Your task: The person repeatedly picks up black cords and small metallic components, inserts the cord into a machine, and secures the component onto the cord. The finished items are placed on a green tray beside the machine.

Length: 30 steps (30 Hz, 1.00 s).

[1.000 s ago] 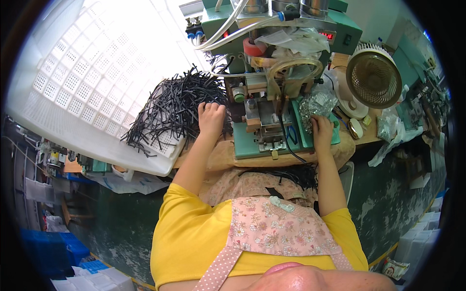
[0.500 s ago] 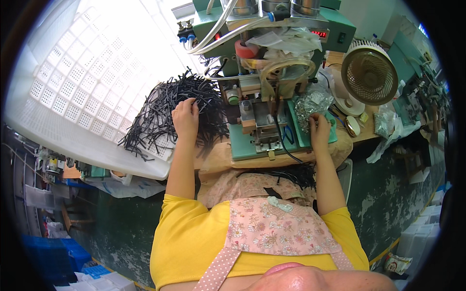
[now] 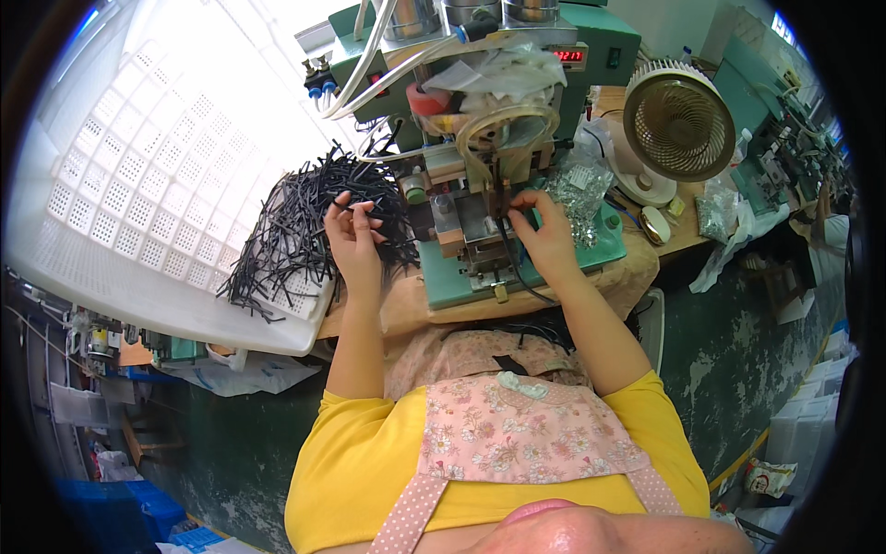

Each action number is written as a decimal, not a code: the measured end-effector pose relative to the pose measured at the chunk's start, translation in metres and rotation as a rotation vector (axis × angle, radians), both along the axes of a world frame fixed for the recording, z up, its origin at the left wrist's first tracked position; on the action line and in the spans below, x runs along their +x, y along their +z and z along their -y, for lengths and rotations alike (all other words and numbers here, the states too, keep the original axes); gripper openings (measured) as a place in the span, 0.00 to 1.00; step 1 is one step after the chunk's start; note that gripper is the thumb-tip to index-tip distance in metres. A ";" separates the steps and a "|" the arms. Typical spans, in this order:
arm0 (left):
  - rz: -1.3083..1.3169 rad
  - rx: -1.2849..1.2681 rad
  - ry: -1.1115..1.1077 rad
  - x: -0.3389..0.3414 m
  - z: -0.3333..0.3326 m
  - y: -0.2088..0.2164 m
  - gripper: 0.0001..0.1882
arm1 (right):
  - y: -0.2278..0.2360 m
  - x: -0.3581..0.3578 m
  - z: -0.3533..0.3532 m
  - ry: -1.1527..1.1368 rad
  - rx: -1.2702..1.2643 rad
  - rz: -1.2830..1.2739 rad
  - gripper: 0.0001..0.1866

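My left hand [image 3: 354, 242] is raised at the near right side of a heap of thin black strips [image 3: 300, 222]. Its fingers are curled, and a black strip seems to lie between them. At the middle of a green bench press [image 3: 475, 245], my right hand [image 3: 548, 242] has thumb and forefinger pinched beside the metal fixture [image 3: 486, 231]; whatever small thing they hold is too small to make out. To the right of that hand, small shiny metal parts [image 3: 581, 217] lie in a pile on the green base, with a clear plastic bag behind them.
The strips rest on a large white perforated basket [image 3: 185, 300] at the left. A round fan [image 3: 681, 125] stands right of the press. White air hoses [image 3: 355, 88] run to the press top. A black cable [image 3: 521, 272] curves past the fixture.
My right hand has moved left from the metal parts to the press fixture. My left hand has drawn slightly back from the strips, its fingers turned up. The view has shifted a little.
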<state>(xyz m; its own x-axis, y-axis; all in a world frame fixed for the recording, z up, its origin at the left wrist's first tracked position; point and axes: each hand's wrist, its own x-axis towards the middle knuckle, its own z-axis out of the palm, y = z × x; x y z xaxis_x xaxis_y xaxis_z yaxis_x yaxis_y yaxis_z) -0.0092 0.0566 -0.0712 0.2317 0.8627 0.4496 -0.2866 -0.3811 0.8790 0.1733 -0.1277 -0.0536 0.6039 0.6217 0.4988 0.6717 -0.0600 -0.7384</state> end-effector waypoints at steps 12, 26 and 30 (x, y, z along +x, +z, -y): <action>-0.154 1.068 -0.213 0.058 0.096 0.010 0.13 | -0.009 0.018 0.009 -0.042 0.095 0.225 0.10; -0.115 1.115 -0.167 0.064 0.094 -0.009 0.15 | -0.107 0.099 0.081 -0.200 -0.258 0.403 0.09; -0.176 1.047 -0.193 0.057 0.102 -0.010 0.16 | -0.112 0.106 0.053 -0.209 -0.214 0.265 0.07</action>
<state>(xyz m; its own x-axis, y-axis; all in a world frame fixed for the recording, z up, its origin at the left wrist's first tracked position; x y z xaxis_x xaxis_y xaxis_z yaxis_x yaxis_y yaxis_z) 0.0479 -0.0456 -0.0813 0.4559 0.0105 0.8900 -0.3237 -0.9295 0.1768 0.2788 -0.1807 -0.1661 0.5960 0.6059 0.5269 0.7944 -0.3493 -0.4969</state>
